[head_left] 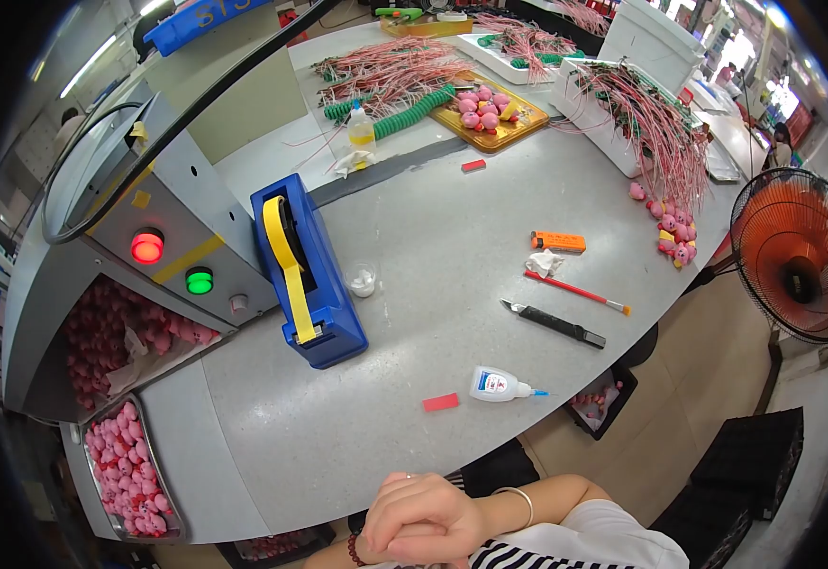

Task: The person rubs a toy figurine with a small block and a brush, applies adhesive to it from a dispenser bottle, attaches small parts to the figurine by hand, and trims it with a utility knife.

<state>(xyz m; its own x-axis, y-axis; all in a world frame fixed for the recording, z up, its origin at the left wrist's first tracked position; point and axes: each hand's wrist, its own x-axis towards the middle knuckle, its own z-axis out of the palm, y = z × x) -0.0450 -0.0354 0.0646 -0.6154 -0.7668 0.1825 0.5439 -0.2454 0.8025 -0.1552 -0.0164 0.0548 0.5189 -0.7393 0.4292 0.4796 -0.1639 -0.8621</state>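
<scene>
At the bottom edge, in front of the table, my right hand (pixel 423 520) is closed, its fingers curled over my left wrist (pixel 355 550). A silver bangle circles the right wrist, and a red beaded bracelet the left. My left hand is mostly hidden beneath the right one, so its fingers cannot be made out. Nearest on the tabletop lie a red strip (pixel 440 403) and a white glue bottle (pixel 494 384) with a blue needle tip. Beyond them are a black craft knife (pixel 556 323), a red-handled brush (pixel 580 292), crumpled tissue (pixel 545 263) and an orange lighter (pixel 558 242).
A blue tape dispenser (pixel 333 318) stands left of centre beside a machine (pixel 186 209) with red and green lights. Pink figures fill a metal tray (pixel 175 520). Wire bundles, a gold tray (pixel 494 142) and white boxes sit at the back; a fan (pixel 798 280) is right.
</scene>
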